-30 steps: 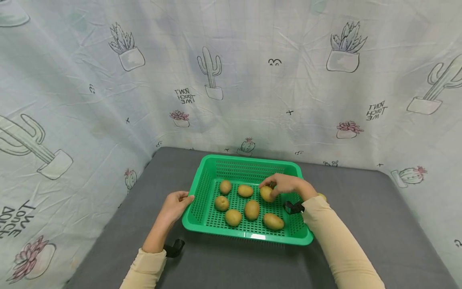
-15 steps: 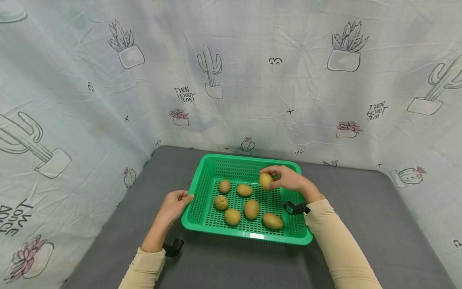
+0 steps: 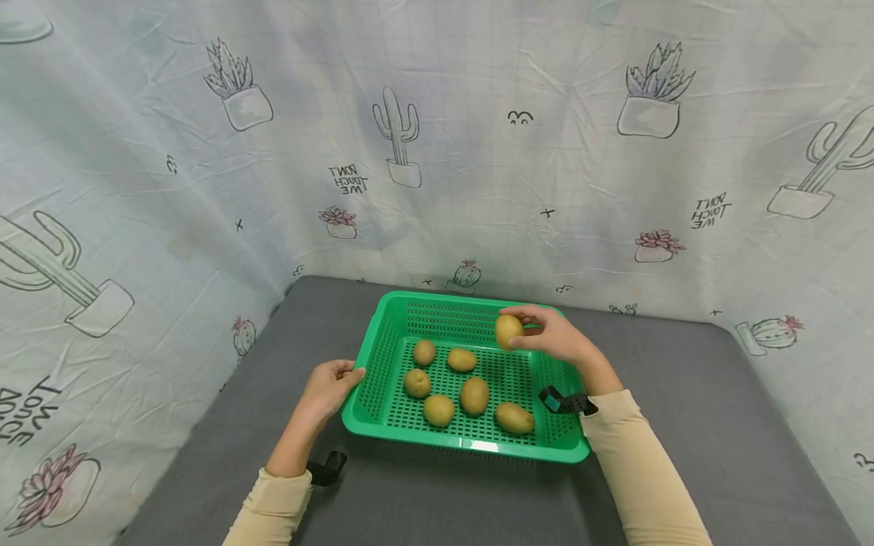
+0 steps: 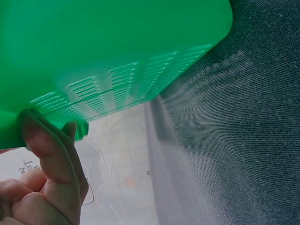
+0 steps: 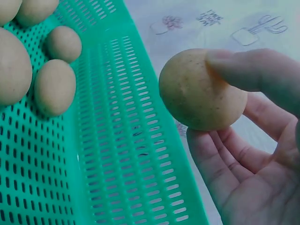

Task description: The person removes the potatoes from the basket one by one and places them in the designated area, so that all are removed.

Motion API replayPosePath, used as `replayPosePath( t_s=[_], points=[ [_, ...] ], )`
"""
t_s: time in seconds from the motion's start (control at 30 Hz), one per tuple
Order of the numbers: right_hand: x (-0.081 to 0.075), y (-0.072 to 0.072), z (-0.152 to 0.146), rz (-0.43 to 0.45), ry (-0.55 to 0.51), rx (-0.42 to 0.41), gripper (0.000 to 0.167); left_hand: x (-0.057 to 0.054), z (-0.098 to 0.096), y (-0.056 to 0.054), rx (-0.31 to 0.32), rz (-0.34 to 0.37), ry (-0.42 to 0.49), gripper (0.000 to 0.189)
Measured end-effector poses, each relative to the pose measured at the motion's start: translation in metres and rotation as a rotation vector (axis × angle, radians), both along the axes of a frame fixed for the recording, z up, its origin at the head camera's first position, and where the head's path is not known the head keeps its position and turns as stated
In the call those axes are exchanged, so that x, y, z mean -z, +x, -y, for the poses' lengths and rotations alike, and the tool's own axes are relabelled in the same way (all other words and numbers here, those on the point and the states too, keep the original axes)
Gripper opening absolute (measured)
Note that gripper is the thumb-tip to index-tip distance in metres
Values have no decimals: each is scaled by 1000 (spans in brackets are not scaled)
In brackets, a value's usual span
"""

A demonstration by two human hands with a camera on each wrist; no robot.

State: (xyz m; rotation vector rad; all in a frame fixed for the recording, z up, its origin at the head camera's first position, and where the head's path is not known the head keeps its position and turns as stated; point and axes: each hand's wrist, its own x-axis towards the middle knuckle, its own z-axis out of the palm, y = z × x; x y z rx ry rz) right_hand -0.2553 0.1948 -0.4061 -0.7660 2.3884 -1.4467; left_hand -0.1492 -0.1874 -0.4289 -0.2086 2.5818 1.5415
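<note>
A green perforated plastic basket point(image 3: 471, 447) stands on the grey surface. At its left side my left hand point(image 3: 329, 388) grips the rim, thumb over the top; in the left wrist view the fingers point(image 4: 51, 150) curl under the rim from outside. My right hand point(image 3: 556, 334) pinches a yellow-brown potato point(image 3: 508, 331) between thumb and fingertips, up near the basket's back right. The right wrist view shows this potato point(image 5: 199, 91) beside the basket wall point(image 5: 122, 112). Several more potatoes, among them an upright oval potato point(image 3: 474, 396) and a long potato point(image 3: 514, 418), lie on the basket floor.
Grey cloth point(image 3: 683, 394) covers the table around the basket. A pale curtain point(image 3: 471, 152) printed with cacti and potted plants hangs close behind and along both sides. Each wrist wears a black strap, such as the right strap point(image 3: 567, 402).
My right hand has lifted the potato off the basket floor, moving it up and back, then slightly right. My left hand keeps its grip on the rim.
</note>
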Motion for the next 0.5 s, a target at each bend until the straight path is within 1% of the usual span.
replayPosePath(
  t_s=[0.3,0.5],
  points=[
    [-14,13,-11,-25,-129,1,56,0,0,1,-2,4,1,45],
    [-19,19,-21,-36,-173,12,55,-1,-1,1,0,6,2,47]
  ],
)
